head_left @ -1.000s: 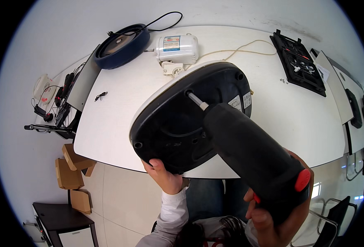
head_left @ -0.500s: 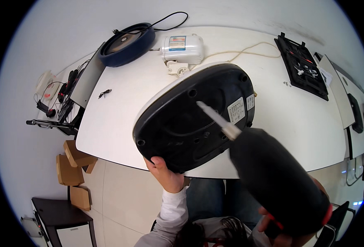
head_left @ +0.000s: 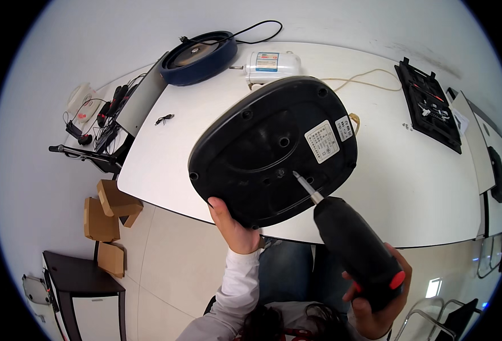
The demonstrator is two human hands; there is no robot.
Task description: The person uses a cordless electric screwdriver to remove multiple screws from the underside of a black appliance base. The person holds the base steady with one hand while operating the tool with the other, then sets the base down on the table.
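The left hand (head_left: 237,232) grips a rounded black base (head_left: 237,193), held up over the near edge of a white tabletop (head_left: 166,165). The right hand (head_left: 378,315) is closed around a black power screwdriver (head_left: 353,238), pointed at the base. A motor (head_left: 274,67) sits near the far edge.

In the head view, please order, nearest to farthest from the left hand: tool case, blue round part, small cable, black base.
1. Black base: held by the left hand
2. Small cable: left side
3. Blue round part: far left
4. Tool case: far right
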